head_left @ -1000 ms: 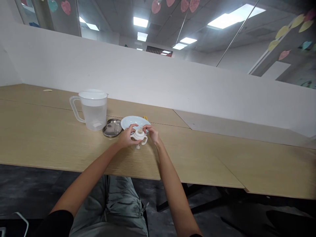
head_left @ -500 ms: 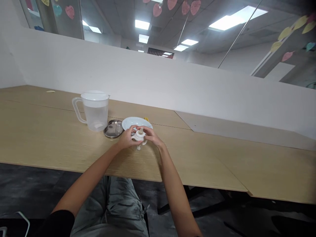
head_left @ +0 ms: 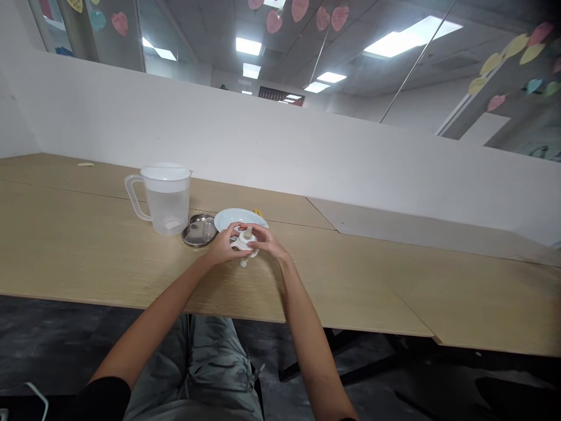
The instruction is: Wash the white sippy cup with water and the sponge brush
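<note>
Close to my body, over the wooden table, both hands hold what looks like a baby bottle point(head_left: 246, 240) with a white collar, a beige teat on top and white side handles. My left hand point(head_left: 222, 246) curls round its left side, thumb in front and fingers behind. From the other side my right hand point(head_left: 268, 241) grips it, fingertips at the white collar. Below the collar hangs a small white knob; the lower part is hard to make out. Just behind lies a pale plate point(head_left: 232, 217), partly covered by my fingers.
A clear lidded pitcher point(head_left: 169, 204) with a handle stands to the left. Beside it is a round metal dish point(head_left: 198, 231). Something yellow point(head_left: 257, 211) peeks out behind the plate. The table point(head_left: 350, 280) runs along a white wall with a window above.
My view has shifted slightly. Both hands stay round the bottle, with the right fingers settled a little closer on the collar.
</note>
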Demonstrator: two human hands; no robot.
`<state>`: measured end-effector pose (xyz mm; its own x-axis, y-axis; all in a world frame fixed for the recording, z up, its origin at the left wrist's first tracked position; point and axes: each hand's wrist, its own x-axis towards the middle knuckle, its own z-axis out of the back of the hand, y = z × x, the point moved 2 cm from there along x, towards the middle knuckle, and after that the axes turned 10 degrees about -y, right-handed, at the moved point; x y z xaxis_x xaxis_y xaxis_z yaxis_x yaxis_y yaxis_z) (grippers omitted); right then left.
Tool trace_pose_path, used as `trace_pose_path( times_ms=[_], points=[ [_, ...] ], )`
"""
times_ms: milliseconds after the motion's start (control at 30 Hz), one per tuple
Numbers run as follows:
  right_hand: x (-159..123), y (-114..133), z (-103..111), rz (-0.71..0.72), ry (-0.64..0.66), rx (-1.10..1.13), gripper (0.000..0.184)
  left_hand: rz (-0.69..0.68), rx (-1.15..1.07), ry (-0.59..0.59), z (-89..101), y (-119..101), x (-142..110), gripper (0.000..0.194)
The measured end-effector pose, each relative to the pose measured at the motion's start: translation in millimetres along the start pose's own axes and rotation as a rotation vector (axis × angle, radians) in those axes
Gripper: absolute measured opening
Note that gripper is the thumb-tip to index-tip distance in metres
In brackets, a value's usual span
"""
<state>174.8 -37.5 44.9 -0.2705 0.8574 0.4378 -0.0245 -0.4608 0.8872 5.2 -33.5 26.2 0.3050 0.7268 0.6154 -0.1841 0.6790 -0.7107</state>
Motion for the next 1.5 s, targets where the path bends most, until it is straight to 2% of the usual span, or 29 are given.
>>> trace_pose_path(
  times_ms=[167, 333, 467, 633, 867, 1000, 1067, 1133, 1200, 1267, 1367, 1500],
  points=[
    [-0.1, -4.1, -1.2, 0.009, -0.156, -0.087, 0.045, 0.039, 0.029, 0.012, -0.6, 1.0, -0.7, 0.077],
    [1.4, -13.3, -6.0, 0.073, -0.245, -0.186, 0.041, 0.045, 0.076, -0.015, -1.2, -0.2, -0.8, 0.077],
    [1.7, -11.2, -7.5, 0.076, -0.175, -0.18, 0.036, 0.01, 0.065, -0.025, -2.4, -3.3, -0.9, 0.074],
    [-0.9, -0.3, -10.0, -0.044, -0.032, -0.047, 0.044, -0.025, 0.074, -0.033, -4.3, -2.3, -1.8, 0.072],
    [-3.2, 1.0, -11.8, -0.043, -0.108, -0.055, 0.043, -0.142, 0.221, -0.053, -6.8, 2.5, -1.6, 0.072],
    [-2.6, -4.1, -8.1, -0.055, -0.111, -0.058, 0.048, -0.262, 0.301, -0.017, -1.4, 5.9, -2.3, 0.076],
    [-2.5, -6.2, -6.1, -0.068, -0.106, -0.052, 0.056, -0.282, 0.256, -0.081, 7.1, 8.7, -1.9, 0.07],
    [-2.2, -7.7, -5.1, -0.073, -0.1, -0.051, 0.061, -0.224, 0.241, -0.267, 20.2, 14.7, 0.1, 0.055],
    [-1.6, -8.7, -5.0, -0.068, -0.095, -0.041, 0.063, -0.105, 0.333, -0.463, 34.1, 24.8, 3.0, 0.041],
    [-0.7, -9.1, -5.4, -0.055, -0.1, -0.021, 0.063, 0.008, 0.503, -0.539, 44.7, 36.8, 6.0, 0.036],
    [0.5, -9.2, -5.9, -0.037, -0.114, -0.004, 0.063, 0.1, 0.732, -0.426, 50.3, 52.9, 8.8, 0.039],
    [1.0, -9.2, -6.7, -0.039, -0.094, -0.027, 0.063, 0.151, 0.888, -0.276, 46.3, 61.8, 6.2, 0.041]
  ],
)
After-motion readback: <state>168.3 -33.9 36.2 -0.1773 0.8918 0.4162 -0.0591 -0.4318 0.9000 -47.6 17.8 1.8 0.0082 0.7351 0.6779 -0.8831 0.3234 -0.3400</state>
